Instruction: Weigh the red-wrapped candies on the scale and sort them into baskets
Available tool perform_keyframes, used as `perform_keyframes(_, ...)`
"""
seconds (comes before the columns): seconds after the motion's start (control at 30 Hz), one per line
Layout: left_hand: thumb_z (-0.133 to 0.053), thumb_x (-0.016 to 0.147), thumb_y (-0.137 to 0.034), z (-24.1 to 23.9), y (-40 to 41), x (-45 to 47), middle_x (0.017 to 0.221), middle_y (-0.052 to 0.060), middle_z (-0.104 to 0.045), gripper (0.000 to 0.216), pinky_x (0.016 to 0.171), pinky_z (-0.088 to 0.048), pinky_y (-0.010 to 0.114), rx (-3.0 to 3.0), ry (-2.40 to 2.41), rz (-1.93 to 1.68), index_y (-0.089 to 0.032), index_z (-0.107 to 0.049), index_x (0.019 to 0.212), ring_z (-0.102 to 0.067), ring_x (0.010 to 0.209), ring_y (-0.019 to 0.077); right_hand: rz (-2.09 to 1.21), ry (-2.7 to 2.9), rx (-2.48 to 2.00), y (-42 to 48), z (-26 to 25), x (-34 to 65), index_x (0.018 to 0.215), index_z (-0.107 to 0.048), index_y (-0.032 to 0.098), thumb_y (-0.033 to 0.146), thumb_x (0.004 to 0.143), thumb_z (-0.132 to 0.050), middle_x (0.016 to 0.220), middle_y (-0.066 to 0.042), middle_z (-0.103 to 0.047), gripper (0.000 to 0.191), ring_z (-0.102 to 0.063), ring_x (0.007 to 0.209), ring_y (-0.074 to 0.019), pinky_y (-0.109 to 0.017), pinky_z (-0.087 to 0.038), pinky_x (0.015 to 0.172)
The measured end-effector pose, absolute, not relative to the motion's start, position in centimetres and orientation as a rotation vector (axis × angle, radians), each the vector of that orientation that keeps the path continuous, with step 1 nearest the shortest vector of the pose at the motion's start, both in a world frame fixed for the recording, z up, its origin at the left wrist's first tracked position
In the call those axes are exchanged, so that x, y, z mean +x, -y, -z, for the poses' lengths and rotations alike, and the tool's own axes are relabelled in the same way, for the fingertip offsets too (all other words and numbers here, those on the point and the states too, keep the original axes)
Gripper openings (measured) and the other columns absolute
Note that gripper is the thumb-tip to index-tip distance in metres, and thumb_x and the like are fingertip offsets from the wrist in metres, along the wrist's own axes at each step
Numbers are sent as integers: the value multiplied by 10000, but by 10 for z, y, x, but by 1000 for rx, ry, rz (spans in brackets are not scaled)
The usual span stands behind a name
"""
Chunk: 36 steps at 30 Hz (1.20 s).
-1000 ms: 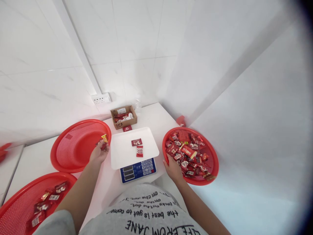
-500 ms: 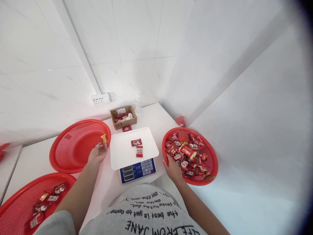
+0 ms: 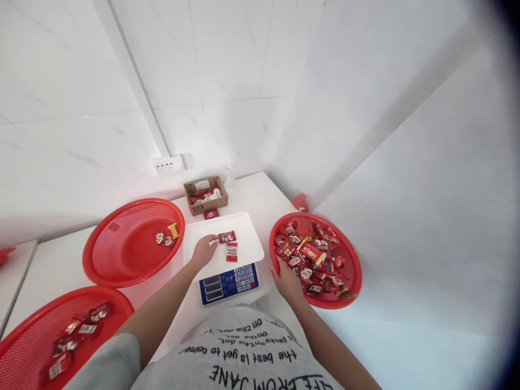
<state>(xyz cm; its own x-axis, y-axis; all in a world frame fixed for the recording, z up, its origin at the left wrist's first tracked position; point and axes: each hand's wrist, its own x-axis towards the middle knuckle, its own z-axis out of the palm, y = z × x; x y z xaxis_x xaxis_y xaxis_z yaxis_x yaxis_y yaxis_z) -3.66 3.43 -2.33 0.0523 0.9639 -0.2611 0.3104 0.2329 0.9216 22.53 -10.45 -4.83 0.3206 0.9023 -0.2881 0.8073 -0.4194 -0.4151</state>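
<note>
Over the white scale tray (image 3: 203, 265), my left hand (image 3: 205, 251) reaches out with its fingers slightly apart. Its fingertips are at the left edge of a dark red candy packet (image 3: 227, 236); whether they touch it is hard to see. Just below that packet lies a red and white packet (image 3: 232, 252). My right hand (image 3: 287, 280) grips the near left rim of a round red basket (image 3: 357, 271), which is heaped with red wrapped packets (image 3: 306, 254). In the upper left red basket (image 3: 117, 244) lie a yellow packet (image 3: 174, 231) and small red and white packets (image 3: 163, 238).
The scale's blue keypad panel (image 3: 229, 283) faces me. Behind the tray stands a small cardboard box (image 3: 207, 208) of red packets, with another red packet (image 3: 211, 214) before it. Another red basket (image 3: 24, 336) with several packets is at lower left. Walls border the table.
My left hand has moved right, from the upper left basket to the scale tray. Small red and white packets now lie beside the yellow one there. My right hand stays on its basket.
</note>
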Motion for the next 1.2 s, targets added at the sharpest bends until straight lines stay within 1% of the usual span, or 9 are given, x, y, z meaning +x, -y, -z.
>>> perform_keyframes(0.1, -604, 728, -174, 29, -43, -18, 997, 53, -654, 121, 1033, -296, 377, 1518, -1424, -689, -221, -674, 816, -475, 1125, 242, -727, 1564, -2403, 104, 47, 225, 1386, -327, 166, 380, 895, -334, 1336, -127, -486, 535, -494, 1176, -248, -344, -393, 925)
perform_keyframes(0.33, -554, 739, -101, 36, -60, -6, 1085, 98, -602, 241, 983, -303, 365, 1759, -1457, -518, -183, -625, 954, -457, 1134, 247, -704, 1581, -2389, 104, 45, 224, 1372, -345, 138, 372, 898, -338, 1328, -136, -494, 529, -482, 1192, -235, -331, -382, 943)
perform_keyframes(0.5, -572, 739, -152, 38, -58, -7, 843, 77, -617, 20, 813, -407, 345, 1697, -1522, -441, -164, -582, 727, -566, 898, 233, -709, 1582, -2400, 104, 44, 224, 1370, -344, 140, 370, 898, -335, 1316, -142, -504, 525, -493, 1182, -246, -341, -397, 920)
perform_keyframes(0.6, -596, 735, -185, 39, -49, -8, 728, 25, -610, 35, 702, -443, 299, 1612, -1498, -440, -175, -563, 736, -587, 749, 184, -715, 1580, -2409, 104, 44, 224, 1374, -339, 146, 370, 897, -334, 1307, -140, -511, 527, -511, 1160, -255, -348, -406, 906)
perform_keyframes(0.7, -640, 710, -204, 41, -37, -8, 704, 1, -612, 116, 646, -455, 272, 1536, -1460, -473, -177, -568, 797, -589, 683, 155, -706, 1583, -2400, 104, 46, 224, 1381, -330, 159, 372, 895, -338, 1294, -137, -522, 531, -518, 1152, -248, -340, -408, 902)
perform_keyframes(0.83, -635, 707, -179, 38, -30, -8, 717, -1, -606, 220, 633, -462, 266, 1461, -1467, -533, -177, -561, 914, -587, 668, 139, -691, 1581, -2392, 104, 47, 225, 1382, -329, 159, 377, 896, -335, 1297, -135, -518, 533, -509, 1161, -249, -334, -406, 903)
perform_keyframes(0.97, -563, 751, -150, 31, -27, -1, 821, 19, -616, 306, 643, -471, 250, 1432, -1424, -562, -180, -519, 1053, -602, 727, 128, -713, 1571, -2393, 104, 47, 225, 1378, -335, 153, 368, 892, -343, 1309, -134, -510, 532, -505, 1164, -250, -336, -402, 913)
perform_keyframes(1.1, -583, 729, -155, 25, -18, 8, 787, 20, -621, 280, 641, -468, 260, 1485, -1316, -428, -164, -573, 1008, -615, 705, 139, -712, 1564, -2381, 104, 47, 225, 1376, -338, 162, 368, 890, -347, 1307, -125, -514, 528, -500, 1172, -249, -336, -400, 917)
perform_keyframes(1.2, -637, 692, -214, 22, -12, 12, 830, 55, -617, 278, 703, -453, 316, 1556, -1352, -344, -156, -596, 961, -608, 792, 199, -706, 1572, -2391, 104, 47, 225, 1376, -339, 162, 375, 893, -340, 1297, -130, -522, 528, -510, 1158, -260, -349, -410, 900)
